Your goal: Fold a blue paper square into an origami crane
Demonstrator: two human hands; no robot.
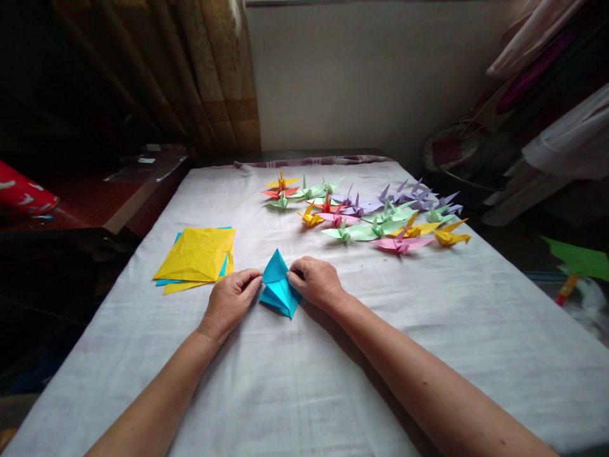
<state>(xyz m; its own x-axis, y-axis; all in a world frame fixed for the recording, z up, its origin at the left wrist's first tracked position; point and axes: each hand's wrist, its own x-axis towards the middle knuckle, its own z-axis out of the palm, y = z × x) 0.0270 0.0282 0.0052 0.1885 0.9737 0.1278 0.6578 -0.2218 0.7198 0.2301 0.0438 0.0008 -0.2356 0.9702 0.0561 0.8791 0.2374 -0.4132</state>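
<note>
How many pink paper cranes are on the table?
2: the near pink crane, in front of a yellow crane; and the far pink crane, back and to the left, beside another yellow crane. Others could be hidden.

From my remote view, folded paper (284,292) sits between left hand (231,297) and right hand (318,282); on the tablecloth (266,400), paper stack (195,255) left, origami cranes (402,245) behind, rightward.
</note>
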